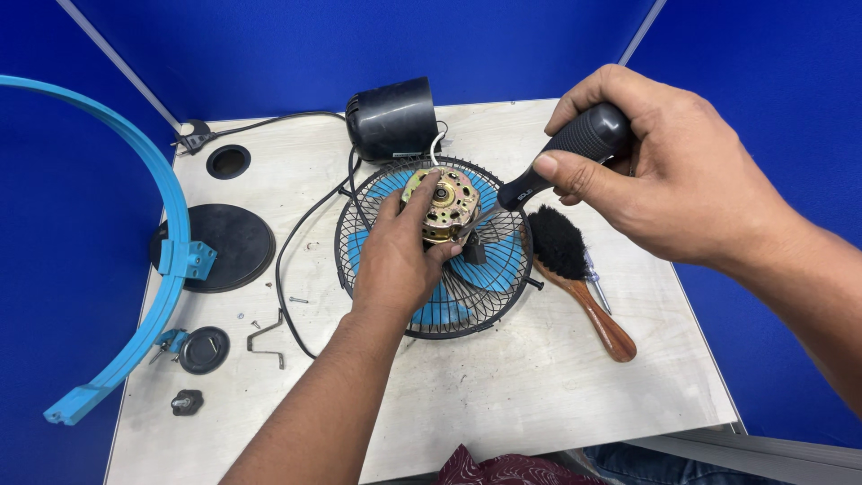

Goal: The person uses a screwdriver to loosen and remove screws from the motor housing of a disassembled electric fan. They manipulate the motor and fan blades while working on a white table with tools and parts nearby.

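While the fan motor (440, 205) is gripped by the left hand (395, 260) above the wire fan guard (431, 247), a black-handled screwdriver (561, 153), clenched in the right hand (664, 175), is set against it, so steady tip alignment seems required next.

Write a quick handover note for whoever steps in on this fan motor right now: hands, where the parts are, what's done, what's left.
Left hand: gripping the fan motor, which sits on the black wire grille over the blue blades.
Right hand: holding a black-handled screwdriver, tip at the motor's side.
Done: black motor cover is off, lying behind the grille; blue guard ring, round black base and small knobs are set at the left; loose screws lie near the cable.
Left: motor is not yet off the grille. A wooden brush lies to the right.
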